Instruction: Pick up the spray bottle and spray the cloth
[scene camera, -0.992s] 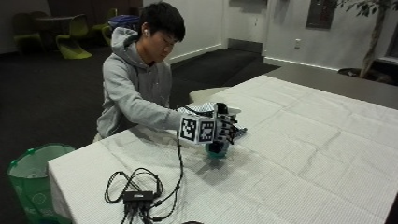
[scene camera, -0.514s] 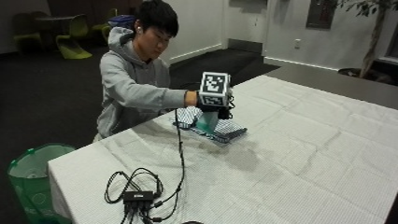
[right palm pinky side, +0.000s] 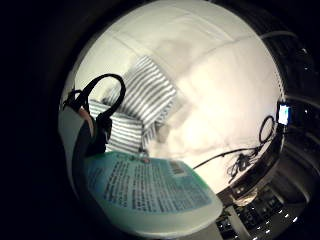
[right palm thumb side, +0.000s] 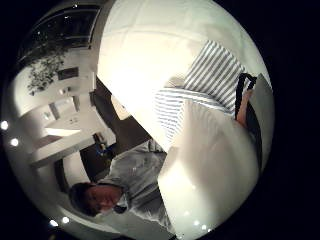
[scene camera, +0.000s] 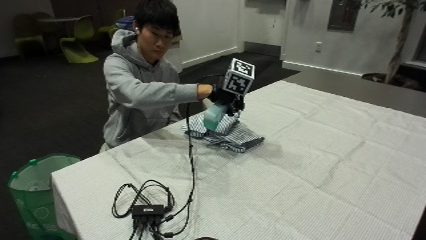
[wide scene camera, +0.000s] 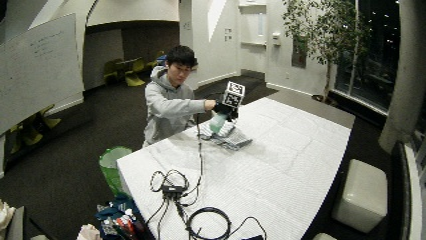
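Observation:
A pale green spray bottle (scene camera: 214, 114) hangs in the air above the table, gripped near its top by my gloved right hand (scene camera: 225, 96). Directly under it lies a striped blue-and-white cloth (scene camera: 226, 134), crumpled on the white tablecloth. The bottle's printed label (right palm pinky side: 150, 187) fills much of the little finger side palm view, with the cloth (right palm pinky side: 145, 102) below it. In the thumb side palm view the bottle's pale body (right palm thumb side: 210, 165) is close, the cloth (right palm thumb side: 200, 85) beyond it. From the wide outside view, the hand (wide scene camera: 224, 106) holds the bottle (wide scene camera: 217, 121) over the cloth (wide scene camera: 229, 140).
A black box with looped cables (scene camera: 150, 207) lies near the table's front corner, its cable running up to my hand. A green bin (scene camera: 33, 187) stands on the floor beside the table (scene camera: 346, 165). A person in a grey hoodie (scene camera: 136, 95) sits behind the cloth.
My hand has lifted the spray bottle from low beside the cloth up into the air above it. The cloth has stayed in place.

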